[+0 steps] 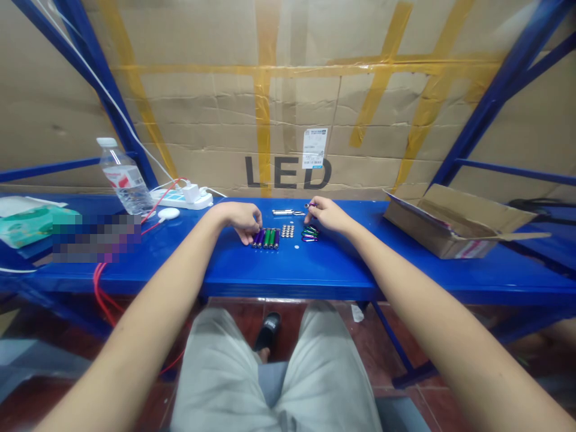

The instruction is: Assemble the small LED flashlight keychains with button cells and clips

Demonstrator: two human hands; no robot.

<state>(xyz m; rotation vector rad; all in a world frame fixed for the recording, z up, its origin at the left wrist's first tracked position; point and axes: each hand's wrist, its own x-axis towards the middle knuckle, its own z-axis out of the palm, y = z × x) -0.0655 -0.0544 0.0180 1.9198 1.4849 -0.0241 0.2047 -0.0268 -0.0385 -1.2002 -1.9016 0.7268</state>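
A row of purple and green metal tubes [269, 239], several side by side, lies on the blue table. My left hand [243, 221] curls down at the row's left end, its fingertips on the leftmost purple tube. Between thumb and fingers, my right hand [327, 213] pinches a small purple metal piece [310, 205]; its exact kind is too small to tell. Just below that hand is a pile of coloured carabiner clips [310, 234]. Small silver button cells [288, 231] sit grouped between the tubes and the clips. Behind them lie slim silver parts [288, 212].
An opened cardboard box [443, 231] stands at the right. At the left are a water bottle [126, 180], a power strip [182, 197], a green tissue pack [38, 225] and red cables [99, 282]. A large LED carton [216, 120] walls off the back.
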